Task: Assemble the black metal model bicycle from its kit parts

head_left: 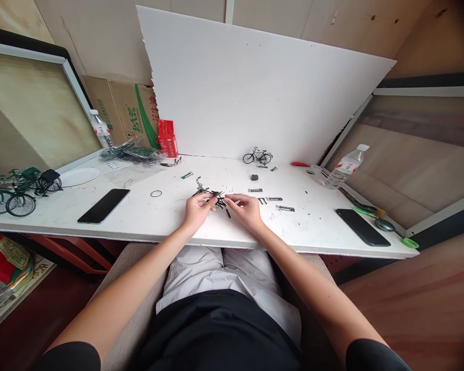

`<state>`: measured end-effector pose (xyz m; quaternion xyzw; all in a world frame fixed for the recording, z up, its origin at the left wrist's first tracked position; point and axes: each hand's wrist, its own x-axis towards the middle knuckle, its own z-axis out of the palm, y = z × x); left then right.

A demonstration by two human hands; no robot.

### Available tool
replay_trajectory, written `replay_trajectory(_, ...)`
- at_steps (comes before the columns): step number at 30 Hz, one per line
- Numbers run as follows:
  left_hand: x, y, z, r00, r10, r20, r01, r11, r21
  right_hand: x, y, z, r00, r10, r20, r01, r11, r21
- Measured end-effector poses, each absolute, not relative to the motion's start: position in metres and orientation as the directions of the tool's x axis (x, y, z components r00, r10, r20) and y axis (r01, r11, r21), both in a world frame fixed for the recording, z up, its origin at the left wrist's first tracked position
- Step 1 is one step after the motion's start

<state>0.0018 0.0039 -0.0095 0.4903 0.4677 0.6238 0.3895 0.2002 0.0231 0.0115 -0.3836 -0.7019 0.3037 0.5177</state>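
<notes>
In the head view, my left hand [197, 212] and my right hand [248, 210] are close together over the table. The fingertips of both pinch a small black model bicycle part [219, 201], which looks like a frame with fittings. Its fine details are too small to make out. Silvery handlebars [199, 182] show just beyond my left fingers; I cannot tell whether they join the held part. Several thin black parts [274, 199] lie right of my right hand, and a small black block [254, 177] sits behind them. A thin black ring [156, 194] rests to the left.
One assembled model bicycle [257, 155] stands at the back by a white board [255, 87]. More model bicycles [21, 193] are at far left, near a phone [103, 205]. Bagged parts [133, 153] lie behind. Another phone [362, 227] and a water bottle [346, 167] occupy the right.
</notes>
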Motion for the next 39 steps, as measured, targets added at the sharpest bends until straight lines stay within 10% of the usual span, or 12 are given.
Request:
replay_trajectory(14, 0.0018, 0.005, -0.0097, -0.198, 0.955, 0.221, -0.054, -0.235, 0.97, 0.1976, 0.0174, 0.0069, -0.116, 0.597, 0.794, 0.334, 0.776, -0.535)
replay_trajectory(39, -0.0007, 0.0056, -0.0128, -0.143, 0.948, 0.284, 0.0, -0.287, 0.958, 0.1924, 0.0176, 0.0033, -0.139, 0.737, 0.661, 0.275, 0.67, -0.69)
